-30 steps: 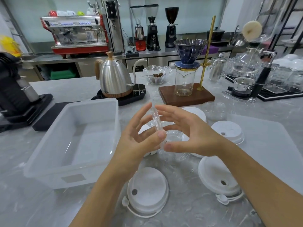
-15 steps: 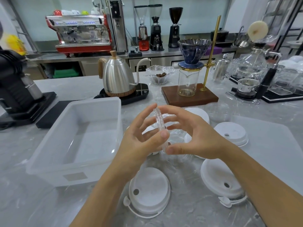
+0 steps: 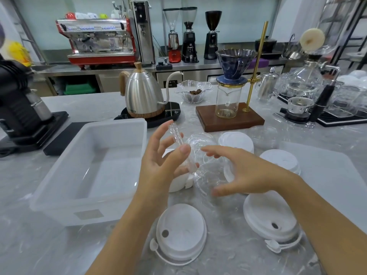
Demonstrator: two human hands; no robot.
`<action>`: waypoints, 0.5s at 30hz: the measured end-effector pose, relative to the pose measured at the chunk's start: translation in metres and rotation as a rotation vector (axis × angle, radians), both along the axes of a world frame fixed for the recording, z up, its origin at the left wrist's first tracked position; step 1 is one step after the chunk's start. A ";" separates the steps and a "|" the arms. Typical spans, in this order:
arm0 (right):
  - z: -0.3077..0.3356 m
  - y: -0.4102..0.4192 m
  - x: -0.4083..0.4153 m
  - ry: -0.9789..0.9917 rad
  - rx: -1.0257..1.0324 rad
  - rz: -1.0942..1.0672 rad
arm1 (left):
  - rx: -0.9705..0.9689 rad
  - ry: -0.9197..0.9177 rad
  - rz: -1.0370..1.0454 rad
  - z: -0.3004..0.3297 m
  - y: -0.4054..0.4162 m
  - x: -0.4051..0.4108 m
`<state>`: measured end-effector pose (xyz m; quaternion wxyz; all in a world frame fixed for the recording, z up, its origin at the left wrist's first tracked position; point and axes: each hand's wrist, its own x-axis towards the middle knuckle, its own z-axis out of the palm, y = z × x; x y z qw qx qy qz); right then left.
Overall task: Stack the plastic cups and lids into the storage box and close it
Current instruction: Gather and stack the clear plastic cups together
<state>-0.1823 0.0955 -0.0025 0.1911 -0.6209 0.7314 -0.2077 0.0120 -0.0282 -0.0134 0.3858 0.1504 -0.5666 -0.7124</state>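
Note:
My left hand (image 3: 158, 169) pinches a small stack of clear plastic lids (image 3: 177, 137) on edge between thumb and fingers, just right of the storage box (image 3: 89, 195), a white translucent tub with nothing in it. My right hand (image 3: 248, 173) hovers open beside it, over more clear lids (image 3: 208, 175) lying on the counter. White sip lids lie around: one near front centre (image 3: 180, 233), one front right (image 3: 270, 217), others behind my right hand (image 3: 280, 159) (image 3: 236, 140). The box's flat translucent lid (image 3: 327, 175) lies at the right.
A steel kettle (image 3: 143, 96) on its base stands behind the box. A wooden pour-over stand (image 3: 230, 118) with a glass jug sits behind the lids, a clear stack (image 3: 264, 135) next to it. A black grinder (image 3: 17, 108) is at far left, glassware at far right.
My right hand has let go of the clear lid stack and drawn back to the right and down, fingers spread. My left hand still holds the stack.

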 end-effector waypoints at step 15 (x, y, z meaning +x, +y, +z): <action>-0.010 -0.004 -0.001 0.133 -0.005 0.047 | 0.020 -0.021 0.049 -0.001 0.000 0.000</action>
